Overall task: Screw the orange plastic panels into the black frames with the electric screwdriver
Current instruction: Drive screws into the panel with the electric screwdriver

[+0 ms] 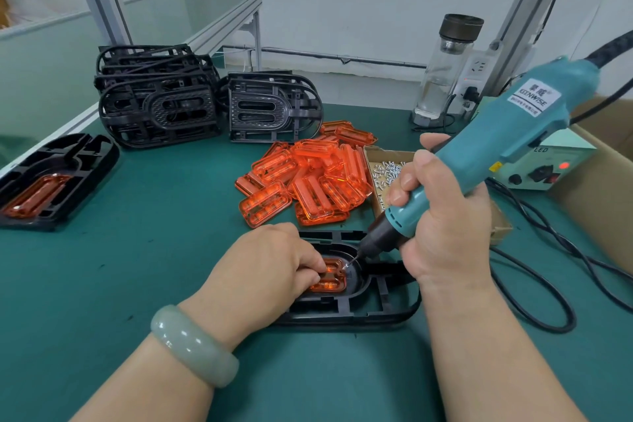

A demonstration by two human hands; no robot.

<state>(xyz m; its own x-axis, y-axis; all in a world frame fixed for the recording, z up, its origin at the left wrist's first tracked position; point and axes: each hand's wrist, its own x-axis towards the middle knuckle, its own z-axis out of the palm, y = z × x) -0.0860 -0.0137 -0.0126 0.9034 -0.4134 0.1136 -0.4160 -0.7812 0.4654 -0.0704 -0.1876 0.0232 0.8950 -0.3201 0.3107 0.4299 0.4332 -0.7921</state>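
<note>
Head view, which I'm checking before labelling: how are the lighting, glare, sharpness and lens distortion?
Head view: the light is even and the shadows are soft; the wide lens splays the aluminium posts outward towards the top; small highlights sit on the loose orange panels and the bracelet; the electric screwdriver label reads sharp, and so does its bit at the seated orange panel.

Left wrist: the person is wearing a bangle (193, 346), thick, smooth and rounded, pale milky green (glossy, catching the light along its top).
Left hand (267, 264): it is showing bare, as is the forearm running to the lower edge.
Right hand (445, 216): it is showing bare too, its nails looking short and plain.
</note>
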